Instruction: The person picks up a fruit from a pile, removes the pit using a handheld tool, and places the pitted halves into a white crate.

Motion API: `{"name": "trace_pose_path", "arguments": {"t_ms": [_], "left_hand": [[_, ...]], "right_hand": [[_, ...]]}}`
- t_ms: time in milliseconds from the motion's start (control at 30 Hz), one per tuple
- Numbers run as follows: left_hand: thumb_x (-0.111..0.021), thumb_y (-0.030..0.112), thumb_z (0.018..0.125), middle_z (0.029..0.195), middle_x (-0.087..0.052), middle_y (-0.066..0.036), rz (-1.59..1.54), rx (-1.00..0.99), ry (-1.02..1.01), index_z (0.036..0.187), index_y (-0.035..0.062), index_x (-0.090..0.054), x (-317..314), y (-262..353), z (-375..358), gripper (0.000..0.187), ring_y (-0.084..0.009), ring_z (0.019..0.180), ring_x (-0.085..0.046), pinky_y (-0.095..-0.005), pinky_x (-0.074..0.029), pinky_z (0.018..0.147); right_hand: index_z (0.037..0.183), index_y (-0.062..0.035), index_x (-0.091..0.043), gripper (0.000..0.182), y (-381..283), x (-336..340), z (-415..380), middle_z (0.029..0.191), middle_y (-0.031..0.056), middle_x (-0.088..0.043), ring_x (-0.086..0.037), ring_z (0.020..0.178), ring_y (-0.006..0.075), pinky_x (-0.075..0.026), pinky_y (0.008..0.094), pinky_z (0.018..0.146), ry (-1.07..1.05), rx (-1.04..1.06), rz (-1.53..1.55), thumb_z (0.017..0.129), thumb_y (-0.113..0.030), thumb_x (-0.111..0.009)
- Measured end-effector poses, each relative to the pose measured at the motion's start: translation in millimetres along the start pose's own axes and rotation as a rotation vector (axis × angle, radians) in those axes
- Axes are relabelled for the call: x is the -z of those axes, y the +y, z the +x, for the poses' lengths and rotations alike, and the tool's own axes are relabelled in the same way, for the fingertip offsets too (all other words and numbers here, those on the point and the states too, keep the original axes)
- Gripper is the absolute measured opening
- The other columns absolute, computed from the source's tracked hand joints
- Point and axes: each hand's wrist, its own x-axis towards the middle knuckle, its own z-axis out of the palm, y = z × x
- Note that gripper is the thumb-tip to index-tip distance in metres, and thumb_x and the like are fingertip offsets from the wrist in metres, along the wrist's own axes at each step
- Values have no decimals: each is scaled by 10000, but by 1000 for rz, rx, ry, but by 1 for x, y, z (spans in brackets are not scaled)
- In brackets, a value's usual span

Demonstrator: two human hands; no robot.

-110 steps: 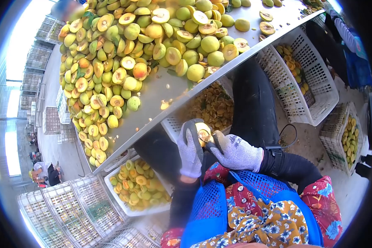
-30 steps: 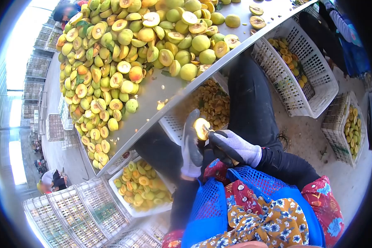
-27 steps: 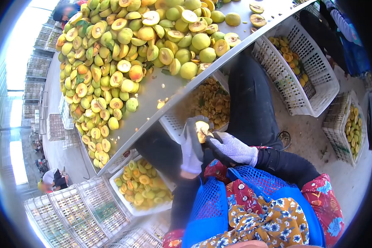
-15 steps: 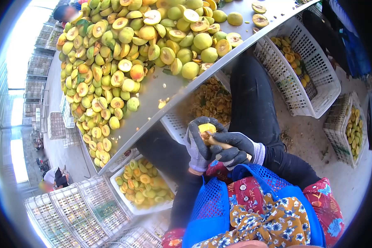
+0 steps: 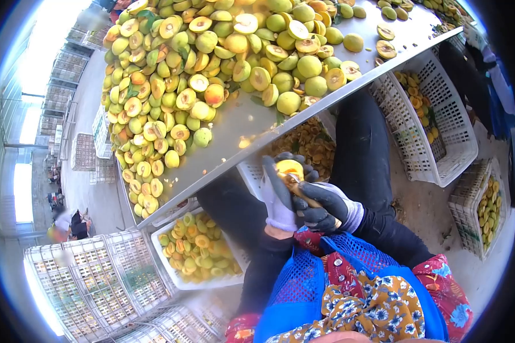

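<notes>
My left hand (image 5: pixel 276 191), in a grey-coated glove, is wrapped round a yellow apricot half (image 5: pixel 290 167) with its cut side up. My right hand (image 5: pixel 329 204), gloved too, grips a tool with a light wooden handle (image 5: pixel 309 198). The tool's tip meets the fruit at its lower edge; its exact shape is hidden. Both hands are above my lap, close to the metal table's edge. A big heap of yellow-green apricots (image 5: pixel 171 86), many halved with pits showing, covers the metal table (image 5: pixel 234 128).
Beneath the table edge stands a crate of brownish-yellow pieces (image 5: pixel 312 143). A white crate (image 5: pixel 174 274) of apricot halves is at lower left. Right of my leg are two more fruit crates (image 5: pixel 460 143), (image 5: pixel 466 203). Stacked crates (image 5: pixel 91 280) and distant people (image 5: pixel 80 223) are on the left.
The whole view has shifted, so the table and crates appear further right and lower. My left fingers have opened out somewhat round the apricot half; the tool stays against it.
</notes>
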Motion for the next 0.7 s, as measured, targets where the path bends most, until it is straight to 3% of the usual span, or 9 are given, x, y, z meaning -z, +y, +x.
{"name": "trace_pose_path", "arguments": {"t_ms": [67,133,200,233,333,400,467,533,700], "left_hand": [[-504,536,984,1004,-644,-112,-38,-104,42,1098,82,-556,15,0,12,471,-260,834,-657,-366,-588,749],[-514,471,1001,1008,-650,-115,-57,-53,-102,1100,71,-553,31,9,11,414,-270,852,-654,-378,-583,770],[-616,388,965,976,-650,-136,1530,-1003,49,1100,49,-544,37,28,-15,372,-288,865,-652,-389,-564,741],[-599,371,974,996,-644,-143,1718,-1184,130,1111,34,-546,45,45,-25,367,-297,886,-647,-395,-553,770],[-549,320,1000,1054,-629,-165,1087,-804,576,1145,-9,-553,97,95,-53,359,-325,947,-629,-411,-521,857],[-548,267,996,1199,-569,-225,1806,-776,1014,1207,-25,-550,132,119,-73,359,-389,1097,-559,-445,-441,958],[-559,282,967,1363,-431,-298,1973,-795,1032,1362,-30,-460,135,149,-70,514,-445,1268,-429,-475,-353,1072],[-553,270,968,1333,-459,-294,1746,-796,856,1342,-40,-476,65,168,-44,492,-450,1235,-452,-480,-373,1052],[-610,231,902,1239,-532,-271,2255,-936,396,1348,85,-519,19,202,104,478,-438,1163,-512,-479,-427,992]], "right_hand": [[925,-58,-562,366,-10,-22,-6,541,-24,-413,-376,377,76,-305,204,353,96,86,-422,1028,-400,-482],[958,-51,-548,350,-14,-9,-1,553,-6,-447,-392,381,73,-314,202,348,23,32,-181,1029,-386,-480],[980,-53,-533,349,-21,-1,3,560,23,-474,-398,376,76,-312,195,324,-1,6,60,1026,-394,-476],[1083,-27,-555,371,-24,13,9,571,29,-483,-392,373,79,-317,196,325,-30,13,172,1034,-382,-456],[1171,-9,-563,396,-37,4,6,573,-7,-456,-377,384,66,-308,194,359,170,67,-11,1038,-368,-462],[1303,-73,-518,395,-40,24,12,588,19,-481,-390,381,78,-315,198,342,98,10,114,1042,-360,-448],[1336,-119,-499,379,-45,32,15,597,37,-495,-392,377,85,-318,201,333,56,-52,306,1045,-354,-437],[1365,-156,-476,374,-45,48,23,643,62,-529,-428,384,95,-339,202,329,-97,-123,382,1048,-349,-426],[1285,-82,-541,378,-57,38,23,701,70,-568,-474,400,115,-395,215,352,60,-141,184,1051,-353,-420]]}}
